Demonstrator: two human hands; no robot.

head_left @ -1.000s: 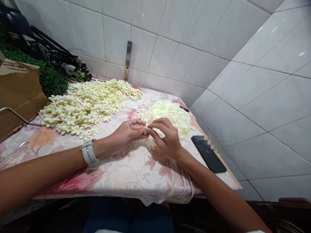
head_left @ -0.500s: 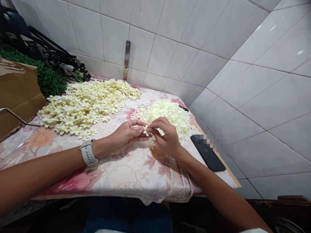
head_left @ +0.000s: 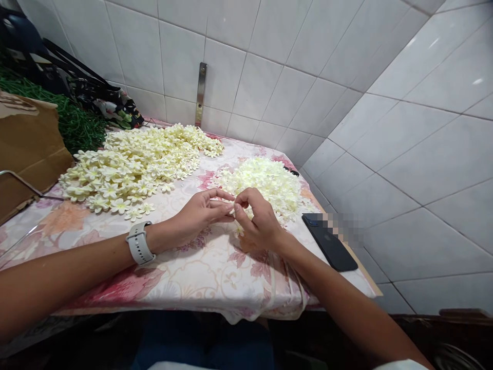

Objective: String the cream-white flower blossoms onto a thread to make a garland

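Observation:
Above the middle of the table, my left hand (head_left: 202,211) and my right hand (head_left: 260,218) meet at the fingertips. Both are closed in a pinch around a small white artificial flower, now almost wholly covered by the fingers. A loose flower (head_left: 239,231) lies just under my right hand. Behind that hand spreads a heap of flat white petals (head_left: 265,180). To the left is a larger pile of cream-yellow artificial flowers (head_left: 134,164). My left wrist wears a watch with a pale band (head_left: 140,244).
A floral tablecloth (head_left: 185,288) covers the table. A black phone (head_left: 329,244) lies along its right edge. On the left stand a torn cardboard box (head_left: 31,149), green artificial grass (head_left: 82,128) and a dark floral bag (head_left: 108,103). Tiled walls (head_left: 239,67) close off the back and right.
My right hand has turned and curled in over the fingertips, so the small flower that showed between the hands is now hidden. My left hand has hardly moved.

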